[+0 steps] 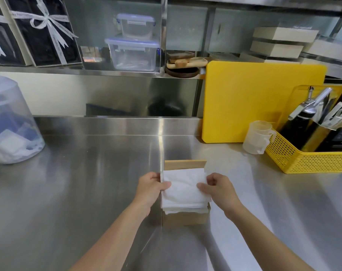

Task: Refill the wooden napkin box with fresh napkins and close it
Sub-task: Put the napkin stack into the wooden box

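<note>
You're pinching the napkin stack [183,189] w/ left hand [151,189] & right hand [218,190]; keep edges squared while seating it in the wooden box [185,218].

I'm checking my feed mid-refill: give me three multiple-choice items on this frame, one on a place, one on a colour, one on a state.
1. Where does the napkin stack sit?
A. Over the wooden napkin box
B. Inside the perforated basket
C. On the upper shelf

2. What colour is the cutting board leaning on the back wall?
A. Black
B. Yellow
C. Blue

3. How is the stack held?
A. By neither hand
B. By one hand only
C. By both hands at its sides

Answers:
1 A, the wooden napkin box shows under the stack.
2 B, the board is plainly yellow.
3 C, the left hand and right hand each pinch a side.
</note>
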The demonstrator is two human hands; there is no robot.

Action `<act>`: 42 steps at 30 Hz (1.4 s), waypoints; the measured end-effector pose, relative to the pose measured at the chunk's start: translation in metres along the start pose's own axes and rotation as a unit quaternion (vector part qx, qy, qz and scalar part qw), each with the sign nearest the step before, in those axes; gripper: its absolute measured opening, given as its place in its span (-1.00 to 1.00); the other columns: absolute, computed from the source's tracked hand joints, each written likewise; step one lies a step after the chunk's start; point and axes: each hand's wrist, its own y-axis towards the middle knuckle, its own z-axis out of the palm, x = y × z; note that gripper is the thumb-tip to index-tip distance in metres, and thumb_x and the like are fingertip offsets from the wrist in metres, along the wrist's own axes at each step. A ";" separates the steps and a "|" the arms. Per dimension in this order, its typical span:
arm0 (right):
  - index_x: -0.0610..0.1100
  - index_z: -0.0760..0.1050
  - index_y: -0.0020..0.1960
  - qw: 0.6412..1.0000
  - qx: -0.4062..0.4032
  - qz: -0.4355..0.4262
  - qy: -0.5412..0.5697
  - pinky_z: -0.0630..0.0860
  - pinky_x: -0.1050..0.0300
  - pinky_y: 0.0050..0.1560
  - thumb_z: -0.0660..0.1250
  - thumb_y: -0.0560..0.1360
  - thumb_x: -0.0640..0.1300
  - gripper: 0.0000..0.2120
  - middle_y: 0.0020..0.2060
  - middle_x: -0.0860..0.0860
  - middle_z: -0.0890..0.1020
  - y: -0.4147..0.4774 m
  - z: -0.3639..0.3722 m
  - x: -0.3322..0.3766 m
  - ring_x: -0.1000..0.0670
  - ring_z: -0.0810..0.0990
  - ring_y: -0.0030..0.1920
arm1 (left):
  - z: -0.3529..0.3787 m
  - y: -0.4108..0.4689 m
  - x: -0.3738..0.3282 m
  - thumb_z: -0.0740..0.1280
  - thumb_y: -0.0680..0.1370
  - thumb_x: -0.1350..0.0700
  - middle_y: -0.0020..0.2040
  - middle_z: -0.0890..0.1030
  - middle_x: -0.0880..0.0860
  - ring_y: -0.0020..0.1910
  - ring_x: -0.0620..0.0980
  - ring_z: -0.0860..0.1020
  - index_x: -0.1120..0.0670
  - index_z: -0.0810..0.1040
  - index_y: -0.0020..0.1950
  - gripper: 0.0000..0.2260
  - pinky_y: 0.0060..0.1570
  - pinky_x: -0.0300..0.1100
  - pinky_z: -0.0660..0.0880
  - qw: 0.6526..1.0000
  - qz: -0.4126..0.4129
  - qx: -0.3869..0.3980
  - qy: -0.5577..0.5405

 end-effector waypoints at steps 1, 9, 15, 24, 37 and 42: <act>-0.26 0.49 -0.17 1.000 -0.009 -0.007 -0.002 0.40 0.12 -0.25 0.40 0.43 -0.20 -0.87 -0.27 -0.08 0.53 0.000 0.001 -0.001 -0.04 0.47 -0.26 | 0.000 0.001 0.001 0.42 0.41 0.32 -0.15 0.67 0.05 -0.17 0.00 0.62 0.18 0.54 -0.06 -0.85 -0.18 -0.22 0.52 1.000 0.018 0.000 0.016; -0.08 0.42 -0.08 0.987 -0.064 -0.050 -0.137 0.39 -0.01 0.12 0.28 0.50 -0.08 -0.92 -0.23 0.05 0.55 0.004 0.010 -0.005 0.00 0.44 -0.17 | 0.000 0.015 0.012 0.37 0.48 0.04 0.00 0.59 -0.12 0.07 -0.04 0.51 -0.03 0.47 -0.07 -0.90 0.15 -0.04 0.38 0.967 0.107 0.002 0.229; 0.01 0.40 -0.09 0.979 -0.091 -0.047 -0.179 0.04 0.17 -0.10 0.30 0.48 -0.01 -0.91 -0.04 0.00 0.56 0.009 0.012 -0.012 -0.10 0.31 0.09 | 0.003 0.015 0.005 0.19 0.56 -0.10 -0.03 0.40 -0.03 0.05 0.01 0.25 0.01 0.39 0.15 -0.74 0.05 -0.14 0.18 0.890 0.172 -0.011 0.422; -0.13 0.43 -0.01 0.982 -0.077 -0.051 -0.164 0.23 0.09 0.04 0.35 0.46 -0.08 -0.82 -0.04 -0.07 0.59 0.018 0.010 -0.007 -0.02 0.29 -0.04 | 0.002 0.032 0.011 0.44 0.43 0.04 -0.09 0.56 0.00 -0.06 -0.01 0.49 0.02 0.52 -0.05 -0.83 -0.05 -0.28 0.40 0.982 0.146 -0.021 0.121; -0.09 0.40 -0.10 0.983 -0.059 -0.042 -0.168 0.20 0.09 0.02 0.35 0.47 -0.07 -0.85 -0.04 -0.07 0.59 0.021 0.008 -0.004 -0.01 0.36 0.01 | 0.005 0.041 -0.002 0.22 0.58 0.09 -0.30 0.50 -0.12 -0.15 -0.43 0.33 -0.06 0.47 -0.18 -0.86 0.05 -0.19 0.11 0.932 0.285 -0.058 0.216; -0.11 0.39 -0.12 0.986 -0.058 -0.046 -0.152 0.24 0.06 0.09 0.36 0.46 -0.12 -0.86 -0.11 -0.04 0.56 0.020 0.008 -0.002 0.02 0.35 -0.11 | 0.011 0.045 -0.012 0.20 0.57 -0.01 -0.28 0.52 -0.05 -0.17 -0.15 0.44 -0.05 0.44 -0.23 -0.81 0.04 -0.22 0.10 0.956 0.210 -0.078 0.187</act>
